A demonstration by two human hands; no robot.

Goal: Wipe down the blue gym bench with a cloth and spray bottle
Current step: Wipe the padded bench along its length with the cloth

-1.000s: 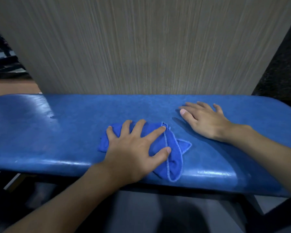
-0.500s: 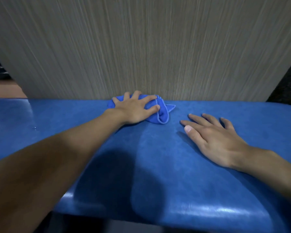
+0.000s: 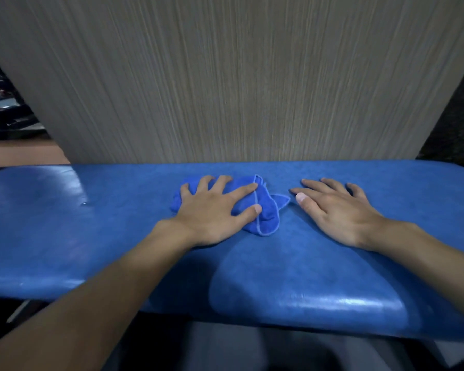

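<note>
In the head view, the blue bench (image 3: 65, 236) ran across the whole picture from left to right, and its padded top was shiny along the near edge. The blue cloth (image 3: 265, 218) lay crumpled on the bench, around the middle of its length and nearer to its far edge than to its near edge. The left hand (image 3: 214, 210) lay flat on top of the cloth with the palm down. Its fingers were spread and nearly straight, so the hand was open and pressed on the cloth without curling round it. A folded part of the cloth with a light-stitched hem stuck out from under the hand on the right side.

The right hand (image 3: 335, 210) rested directly on the bench, just beside the cloth and not touching it. It was also open, palm down, with the fingers stretched toward the far edge of the bench. Both bare forearms came in over the near edge of the bench.

A small shiny drop (image 3: 84, 203) sat on the left part of the bench. Behind the far edge of the bench stood a grey-brown wall panel (image 3: 239, 89) with fine vertical lines. Beyond the left end of the bench, a strip of brown floor (image 3: 19, 153) was visible.
</note>
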